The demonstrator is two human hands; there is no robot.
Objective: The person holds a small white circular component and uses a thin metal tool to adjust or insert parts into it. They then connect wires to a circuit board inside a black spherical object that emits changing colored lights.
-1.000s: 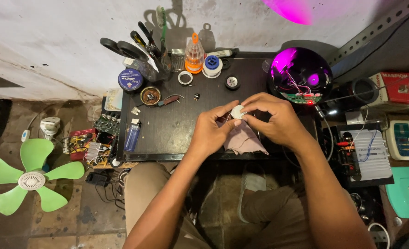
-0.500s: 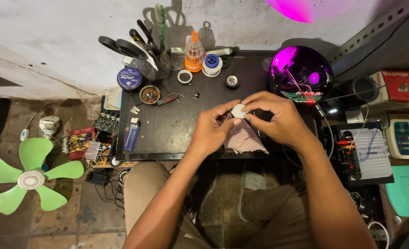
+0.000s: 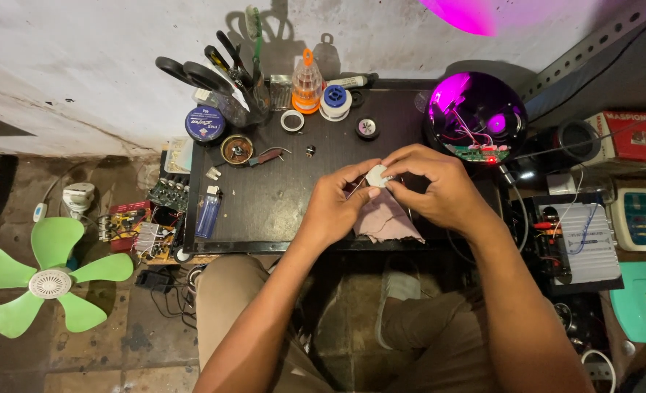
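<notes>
Both my hands meet above the right part of a small black table [image 3: 265, 196]. My left hand [image 3: 337, 204] and my right hand [image 3: 428, 185] pinch a small round white part [image 3: 375, 175] between their fingertips. A pinkish cloth [image 3: 387, 218] lies on the table just under my hands, partly covered by them. What lies under the white part is hidden by my fingers.
A glowing purple dome with a circuit board [image 3: 476, 120] sits at the table's right back. Scissors and tools in a holder [image 3: 228, 80], an orange-capped bottle [image 3: 307, 84], a solder spool [image 3: 335, 102], a blue tin [image 3: 205, 124] and a blue lighter [image 3: 208, 215] stand nearby. A green fan [image 3: 46, 280] lies on the floor, left.
My hands have stayed in the same spot over the cloth; only the fingers have shifted slightly around the white part.
</notes>
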